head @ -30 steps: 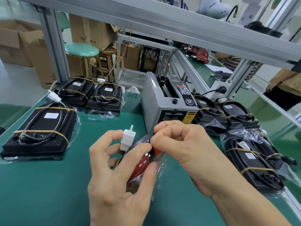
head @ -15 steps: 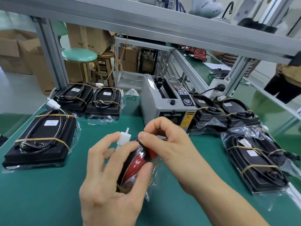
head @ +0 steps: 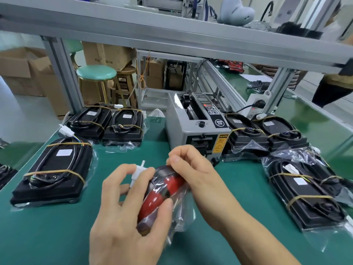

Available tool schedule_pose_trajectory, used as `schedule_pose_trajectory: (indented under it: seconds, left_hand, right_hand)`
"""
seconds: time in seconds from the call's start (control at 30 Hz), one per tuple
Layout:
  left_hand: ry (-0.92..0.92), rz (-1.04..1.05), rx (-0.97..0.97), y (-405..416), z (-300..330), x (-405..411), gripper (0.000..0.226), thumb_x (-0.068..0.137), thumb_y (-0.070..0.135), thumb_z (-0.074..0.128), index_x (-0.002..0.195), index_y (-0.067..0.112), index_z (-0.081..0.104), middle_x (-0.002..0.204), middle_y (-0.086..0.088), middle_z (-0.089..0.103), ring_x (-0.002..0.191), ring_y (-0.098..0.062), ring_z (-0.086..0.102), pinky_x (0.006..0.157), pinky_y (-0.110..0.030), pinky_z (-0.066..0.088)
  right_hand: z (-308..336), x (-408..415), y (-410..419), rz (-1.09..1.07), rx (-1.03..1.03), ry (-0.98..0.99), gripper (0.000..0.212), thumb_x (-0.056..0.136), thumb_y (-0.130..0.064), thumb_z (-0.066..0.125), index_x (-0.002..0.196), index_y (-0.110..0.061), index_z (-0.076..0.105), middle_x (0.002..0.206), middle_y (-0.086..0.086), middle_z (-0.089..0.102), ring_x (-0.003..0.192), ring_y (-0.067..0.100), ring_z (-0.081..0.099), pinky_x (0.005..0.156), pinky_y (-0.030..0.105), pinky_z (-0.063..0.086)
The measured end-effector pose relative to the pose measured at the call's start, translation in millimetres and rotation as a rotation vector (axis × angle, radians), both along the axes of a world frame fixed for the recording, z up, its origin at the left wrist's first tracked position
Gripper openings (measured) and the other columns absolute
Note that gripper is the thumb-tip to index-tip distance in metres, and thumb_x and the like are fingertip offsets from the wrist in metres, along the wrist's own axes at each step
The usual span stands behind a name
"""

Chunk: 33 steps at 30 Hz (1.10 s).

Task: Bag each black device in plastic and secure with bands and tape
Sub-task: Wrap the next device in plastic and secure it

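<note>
Two hands on it from my remote seat: left hand curls round the red-and-black device in its crinkly clear plastic bag above the green worktop, right hand pinching the top film, so it looks light but slippery, and I'd grip the hard body.

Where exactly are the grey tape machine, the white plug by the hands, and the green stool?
Tape machine [head: 179, 125]: head view, on its grey left side wall.
White plug [head: 138, 172]: head view, on its body above the left hand's fingers.
Green stool [head: 96, 72]: head view, on the round seat.
</note>
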<state>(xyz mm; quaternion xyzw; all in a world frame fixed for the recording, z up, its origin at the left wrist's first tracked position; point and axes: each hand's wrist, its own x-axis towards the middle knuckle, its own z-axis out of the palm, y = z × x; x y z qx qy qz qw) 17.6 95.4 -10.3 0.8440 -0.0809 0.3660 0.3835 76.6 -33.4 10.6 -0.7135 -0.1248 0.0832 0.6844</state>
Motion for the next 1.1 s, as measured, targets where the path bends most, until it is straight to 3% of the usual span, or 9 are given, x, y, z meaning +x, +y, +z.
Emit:
schedule_pose_trajectory:
  seconds: [0.1,0.2,0.33,0.43,0.5,0.6,0.73,0.87,1.1]
  left_hand:
    - [0.021,-0.092,-0.053,8,-4,3,0.041,0.076,0.042,0.059,0.113,0.028,0.068,0.121,-0.003,0.052,0.087,-0.006,0.053,0.078,-0.004,0.042]
    - [-0.001,-0.201,-0.256,14,-15,3,0.041,0.078,0.037,0.063,0.118,0.033,0.064,0.125,0.003,0.052,0.098,-0.005,0.057,0.076,-0.005,0.045]
    - [-0.049,-0.267,-0.538,14,-34,0,0.035,0.081,0.027,0.064,0.114,0.038,0.068,0.126,0.005,0.056,0.105,-0.005,0.061,0.082,-0.021,0.054]
    - [0.009,-0.332,-0.702,24,-36,-1,0.038,0.078,0.015,0.063,0.107,0.037,0.070,0.127,0.005,0.059,0.121,-0.014,0.056,0.101,-0.026,0.045]
    - [0.078,-0.332,-0.493,31,-26,-3,0.046,0.070,0.029,0.069,0.115,0.038,0.064,0.132,0.008,0.055,0.130,-0.011,0.047,0.108,-0.021,0.035]
    - [0.243,-0.306,-0.256,20,-15,2,0.069,0.058,0.050,0.071,0.124,0.042,0.054,0.131,0.018,0.054,0.123,0.004,0.047,0.096,-0.001,0.031]
    - [0.343,-0.316,-0.390,5,-29,10,0.063,0.055,0.035,0.080,0.110,0.049,0.055,0.116,0.021,0.060,0.110,0.001,0.056,0.086,-0.001,0.036]
    - [0.365,-0.288,-0.556,16,-54,7,0.055,0.053,0.040,0.079,0.104,0.044,0.060,0.112,0.016,0.066,0.105,-0.002,0.061,0.085,-0.005,0.041]
    - [0.483,-0.355,-0.612,13,-59,20,0.054,0.053,0.055,0.073,0.106,0.050,0.065,0.115,0.013,0.062,0.104,-0.004,0.061,0.085,-0.012,0.046]
  right_hand:
    - [-18,-2,-19,0.199,-0.043,0.086,0.057,0.078,-0.030,0.072,0.130,-0.033,0.049,0.114,-0.009,0.068,0.104,0.012,0.065,0.087,0.019,0.048]
    - [-21,-1,-32,0.301,-0.091,0.145,0.087,0.068,-0.021,0.081,0.140,-0.040,0.036,0.112,-0.006,0.071,0.096,0.013,0.069,0.084,0.021,0.051]
    - [-17,-9,-30,0.418,-0.216,0.118,0.067,0.072,-0.002,0.080,0.131,-0.019,0.055,0.124,0.008,0.066,0.116,0.026,0.062,0.103,0.048,0.046]
    - [3,-16,-31,0.315,-0.460,-0.125,0.050,0.066,-0.034,0.087,0.108,-0.022,0.063,0.103,-0.003,0.071,0.097,0.018,0.066,0.087,0.042,0.053]
    - [19,-17,-30,0.113,-0.961,-0.495,0.049,0.058,-0.058,0.079,0.088,-0.027,0.055,0.084,-0.010,0.061,0.076,0.013,0.054,0.062,0.029,0.043]
    - [31,-14,-14,0.030,-1.294,-0.777,0.040,0.071,-0.054,0.067,0.096,-0.026,0.054,0.096,-0.007,0.057,0.088,0.018,0.049,0.065,0.031,0.026]
    - [16,-7,-14,0.081,-1.188,-0.589,0.054,0.065,-0.057,0.074,0.104,-0.026,0.055,0.100,-0.007,0.060,0.096,0.018,0.054,0.073,0.031,0.038]
    - [-2,-2,-43,0.153,-1.100,-0.548,0.082,0.061,-0.056,0.077,0.133,-0.036,0.045,0.122,-0.019,0.054,0.114,0.003,0.045,0.090,0.026,0.027]
    - [-25,-11,-55,-0.044,-0.903,-0.824,0.046,0.073,-0.049,0.073,0.112,-0.025,0.071,0.122,-0.007,0.062,0.109,0.012,0.056,0.096,0.035,0.032]
